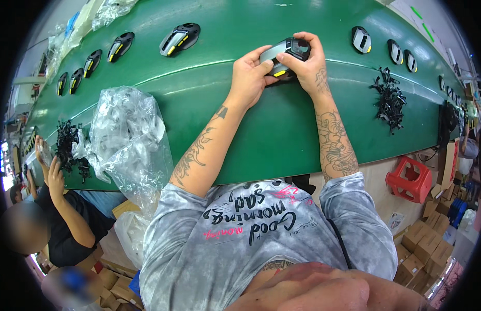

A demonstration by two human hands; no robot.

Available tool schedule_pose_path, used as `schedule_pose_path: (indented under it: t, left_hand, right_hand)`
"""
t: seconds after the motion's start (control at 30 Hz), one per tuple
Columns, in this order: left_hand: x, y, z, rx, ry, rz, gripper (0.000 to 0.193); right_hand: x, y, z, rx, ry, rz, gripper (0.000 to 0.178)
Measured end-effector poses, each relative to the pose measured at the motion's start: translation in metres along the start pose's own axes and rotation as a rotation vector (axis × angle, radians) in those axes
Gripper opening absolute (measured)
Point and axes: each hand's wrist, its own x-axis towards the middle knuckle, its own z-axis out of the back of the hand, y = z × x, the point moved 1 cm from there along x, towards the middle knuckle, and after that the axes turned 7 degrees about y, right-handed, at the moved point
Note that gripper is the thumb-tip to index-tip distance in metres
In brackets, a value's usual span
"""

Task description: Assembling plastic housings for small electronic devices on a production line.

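Both my hands hold one rounded black-and-grey plastic shell with a yellow strip (280,73), shaped like a computer mouse, just above the green table. My left hand (249,75) grips its left end, thumb on top and fingers curled around the side. On the other end, my right hand (308,59) has its fingers wrapped over the black part, with the thumb pressing on the top. The underside of the shell is hidden. Similar shells lie apart on the table: one to the left (180,39) and one to the right (361,40), with several more beyond each.
On the green table (219,124), a clear plastic bag of pale parts (127,122) stands left of my arm. Heaps of small black parts lie right (390,101) and far left (67,140). A co-worker's hand (54,175) is at left. A red stool (409,179) and cardboard boxes (424,241) stand right.
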Motion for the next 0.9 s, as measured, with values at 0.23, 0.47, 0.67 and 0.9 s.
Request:
schedule_pose_path:
  t: [0.23,0.47,0.67,0.9]
  left_hand:
    - [-0.002,-0.004,0.006,-0.211,0.054,0.025,0.046]
    - [-0.008,0.016,-0.016,1.009,-0.016,-0.239,0.083]
    - [-0.013,0.015,-0.022,1.165,-0.094,-0.334,0.077]
    - [-0.023,-0.043,-0.034,1.478,0.218,0.342,0.071]
  right_hand:
    - [0.003,0.000,0.017,0.441,0.234,-0.002,0.053]
    - [0.003,0.004,0.012,0.253,0.003,-0.154,0.050]
    - [-0.006,0.016,0.005,-0.046,-0.020,0.044,0.039]
    - [0.012,-0.015,0.044,0.071,-0.267,-0.058,0.033]
